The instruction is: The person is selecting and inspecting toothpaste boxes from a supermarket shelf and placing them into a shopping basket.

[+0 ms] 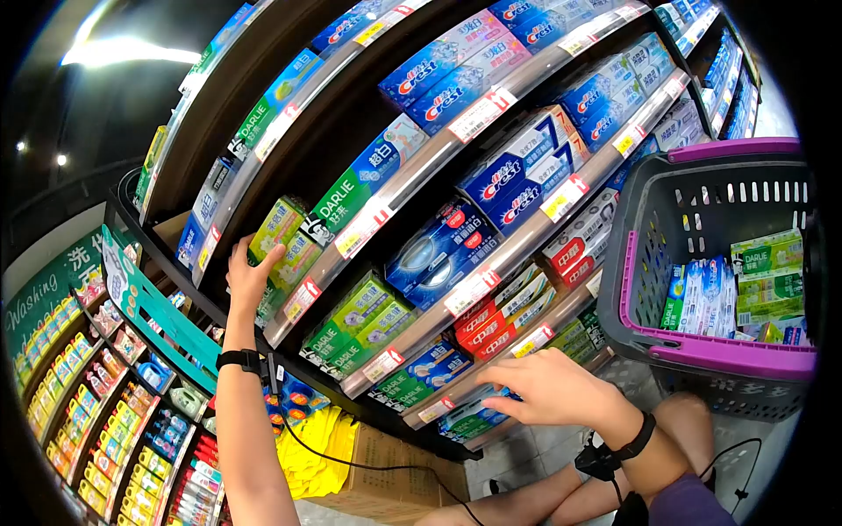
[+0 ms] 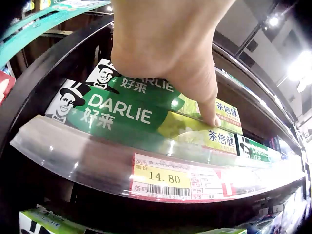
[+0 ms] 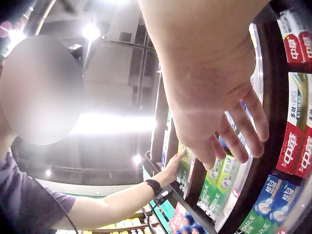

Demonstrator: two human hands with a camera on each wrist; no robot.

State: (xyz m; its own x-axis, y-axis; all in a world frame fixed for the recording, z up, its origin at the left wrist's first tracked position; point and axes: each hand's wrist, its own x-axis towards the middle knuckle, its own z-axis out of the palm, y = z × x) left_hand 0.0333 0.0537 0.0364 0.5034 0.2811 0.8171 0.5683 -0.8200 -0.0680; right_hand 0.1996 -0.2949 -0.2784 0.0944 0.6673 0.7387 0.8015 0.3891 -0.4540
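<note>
My left hand (image 1: 248, 279) is at the left end of a middle shelf, its thumb against the front of green-and-yellow Darlie toothpaste boxes (image 1: 279, 230) and its fingers round their end. In the left wrist view, two of these toothpaste boxes (image 2: 122, 113) lie one on the other behind the clear shelf lip; the thumb (image 2: 210, 114) reaches across both, and the other fingers are hidden. Relaxed and holding nothing, my right hand (image 1: 561, 386) hangs in front of the lower shelves. Its spread fingers (image 3: 234, 141) show in the right wrist view, near more Darlie boxes (image 3: 219, 183).
A grey shopping basket (image 1: 645, 254) with purple trim stands at the right, holding several toothpaste boxes (image 1: 767, 263). Crest boxes (image 1: 517, 167) and red-ended boxes (image 1: 500, 320) fill neighbouring shelves. A cardboard carton (image 1: 395, 465) with yellow packs sits below; a cable (image 1: 377, 465) crosses in front.
</note>
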